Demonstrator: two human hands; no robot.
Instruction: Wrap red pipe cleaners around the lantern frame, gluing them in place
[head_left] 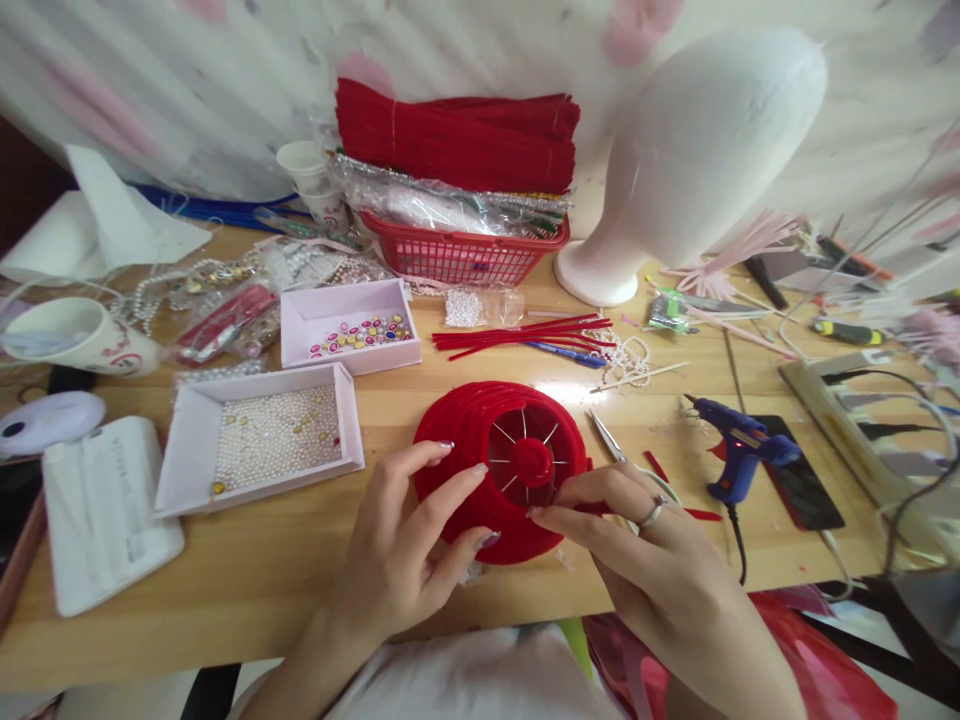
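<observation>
A round red piece wound from fuzzy pipe cleaners point(457, 500) sits on the table in front of me. Its top has a round opening with thin wire spokes running out from a coiled red centre point(532, 462). My left hand point(409, 535) lies against its left and near side, fingers spread and fingertips touching the red surface. At the right front rim of the opening, my right hand point(637, 535) pinches with thumb and forefinger. What it grips looks like a red pipe cleaner, mostly hidden by the fingers.
Loose red pipe cleaners point(525, 338) lie behind, with scissors point(606, 437) and a blue glue gun point(739, 445) to the right. Left are a pearl tray point(349, 425) and a gem tray point(300, 315). A red basket point(465, 255) and white foam head point(720, 150) stand at the back.
</observation>
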